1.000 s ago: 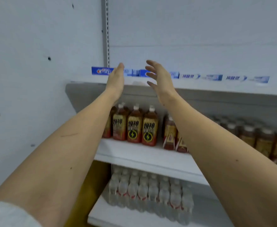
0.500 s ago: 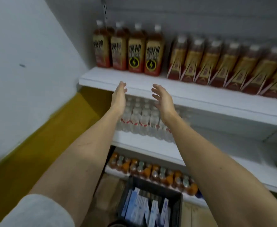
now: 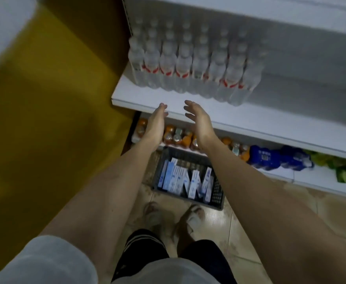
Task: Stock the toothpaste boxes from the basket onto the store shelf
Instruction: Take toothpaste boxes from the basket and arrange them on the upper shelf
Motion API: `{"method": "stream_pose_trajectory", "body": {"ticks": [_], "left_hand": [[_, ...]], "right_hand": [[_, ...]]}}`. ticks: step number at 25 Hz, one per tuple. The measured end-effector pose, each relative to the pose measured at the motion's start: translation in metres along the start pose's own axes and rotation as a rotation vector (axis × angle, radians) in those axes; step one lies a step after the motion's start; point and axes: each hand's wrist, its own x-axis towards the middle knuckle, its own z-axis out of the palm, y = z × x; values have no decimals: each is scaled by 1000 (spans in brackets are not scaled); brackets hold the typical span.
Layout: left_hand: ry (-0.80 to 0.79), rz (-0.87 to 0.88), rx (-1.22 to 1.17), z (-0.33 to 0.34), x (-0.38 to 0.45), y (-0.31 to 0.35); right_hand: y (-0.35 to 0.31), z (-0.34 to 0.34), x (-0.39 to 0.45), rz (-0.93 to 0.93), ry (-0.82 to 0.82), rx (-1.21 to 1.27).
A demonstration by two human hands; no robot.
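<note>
A dark plastic basket (image 3: 217, 193) stands on the floor at the foot of the shelving. Several white-and-blue toothpaste boxes (image 3: 185, 180) stand upright inside it. My left hand (image 3: 157, 121) and my right hand (image 3: 198, 119) hang in the air above the basket, in front of the edge of a white shelf (image 3: 250, 117). Both hands are empty, palms facing each other, fingers straight. The upper shelf that holds the toothpaste is out of view.
Clear water bottles (image 3: 188, 64) fill the shelf behind my hands. Orange drink bottles (image 3: 174, 136) and blue packs (image 3: 270, 158) sit on the lowest shelf. A yellow wall panel (image 3: 45, 99) is at left. My feet (image 3: 174, 216) stand on the tiled floor just before the basket.
My view has dropped from the top shelf with toothpaste boxes to the floor. Both empty hands have come down with it, and the basket has come fully into view.
</note>
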Motion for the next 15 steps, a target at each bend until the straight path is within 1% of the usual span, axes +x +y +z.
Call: {"method": "stream_pose_trajectory", "body": {"ticks": [4,7,9,11,15], "left_hand": [[-48,-147,24,19,24,-86],[-97,-282,36,39,50,-168],[-109,-382,84,53,76,-231],[-76,-456,138,65,100,-289],[-67,-570,229,85,154,-401]], "right_hand": [[88,-10,9,162,50,59],[163,-19,22,288,79,108],[220,-22,39,396,92,133],[284,-21,60,498,84,141],[421,-15,105,634,59,127]]}}
